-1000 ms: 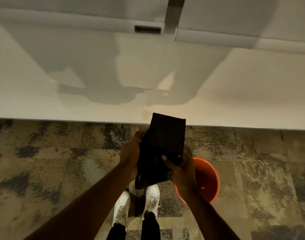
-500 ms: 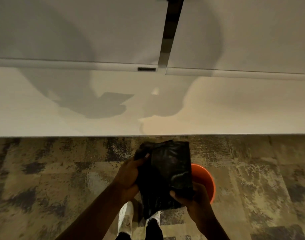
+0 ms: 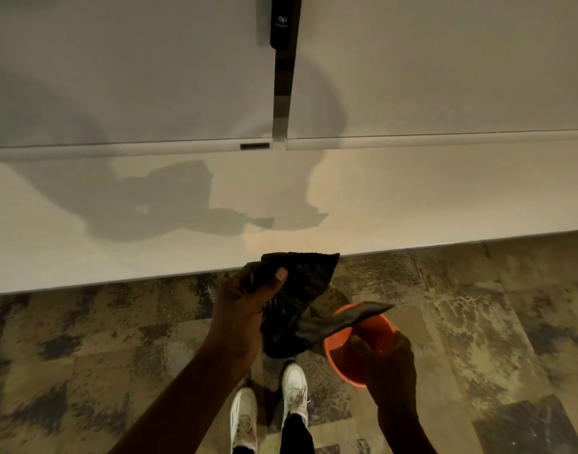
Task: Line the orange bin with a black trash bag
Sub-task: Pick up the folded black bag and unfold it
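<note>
Two hands work above the orange bin (image 3: 346, 358), which stands on the patterned carpet (image 3: 84, 339) just right of my white shoes (image 3: 294, 391). My left hand (image 3: 245, 309), left of the bin, pinches the crumpled black trash bag (image 3: 297, 286), thumb pressed on its top edge. One flap trails across the bin's rim. My right hand (image 3: 386, 365), over the bin's near side, is partly curled; whether it grips anything I cannot tell.

A white wall (image 3: 445, 191) with pale panels (image 3: 117, 77) meets mottled brown-and-grey carpet (image 3: 84, 355), under dim warm light.
</note>
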`<state>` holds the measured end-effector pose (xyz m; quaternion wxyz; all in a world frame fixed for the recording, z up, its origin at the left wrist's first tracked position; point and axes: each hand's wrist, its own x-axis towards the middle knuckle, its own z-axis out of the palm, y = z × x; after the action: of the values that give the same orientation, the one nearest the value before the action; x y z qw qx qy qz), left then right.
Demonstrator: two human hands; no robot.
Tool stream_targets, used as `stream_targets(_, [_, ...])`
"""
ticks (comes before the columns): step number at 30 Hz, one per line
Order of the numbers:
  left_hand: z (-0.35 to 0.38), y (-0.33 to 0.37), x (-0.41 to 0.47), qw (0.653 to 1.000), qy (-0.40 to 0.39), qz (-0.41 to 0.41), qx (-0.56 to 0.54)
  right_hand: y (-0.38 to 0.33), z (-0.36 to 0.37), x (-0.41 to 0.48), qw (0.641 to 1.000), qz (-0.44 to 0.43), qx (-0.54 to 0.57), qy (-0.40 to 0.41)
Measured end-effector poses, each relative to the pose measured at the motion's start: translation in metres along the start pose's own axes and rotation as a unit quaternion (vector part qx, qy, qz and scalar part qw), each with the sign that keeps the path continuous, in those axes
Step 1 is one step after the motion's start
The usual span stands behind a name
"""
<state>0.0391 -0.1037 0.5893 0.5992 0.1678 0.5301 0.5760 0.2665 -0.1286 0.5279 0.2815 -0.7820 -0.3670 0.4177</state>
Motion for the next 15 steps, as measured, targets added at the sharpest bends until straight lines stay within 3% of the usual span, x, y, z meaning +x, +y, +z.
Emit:
stream_targets(2, [0.004, 0.001, -0.008, 0.998, -0.001, 0.042, 0.050, -0.021, -0.001, -0.014, 0.999, -0.040, -0.005, 0.001])
stream_targets(6, [0.009, 0.002, -0.028, 0.979, -0.016, 0.095, 0.177, -0.065, -0.008, -0.052, 0.973, -0.084, 0.214, -0.012])
stream_targets(8, [0.008, 0.003, -0.035, 0.962, -0.030, 0.119, 0.245, -0.079, -0.014, -0.064, 0.956, -0.128, 0.265, 0.008])
stream_targets(12, [0.007, 0.002, -0.049, 0.936, -0.047, 0.173, 0.303, -0.086, -0.028, -0.073, 0.963, -0.183, 0.197, -0.006])
stream_targets(15, [0.009, 0.003, -0.064, 0.942, -0.057, 0.171, 0.282, -0.080, -0.033, -0.084, 0.975, -0.190, 0.104, -0.039])
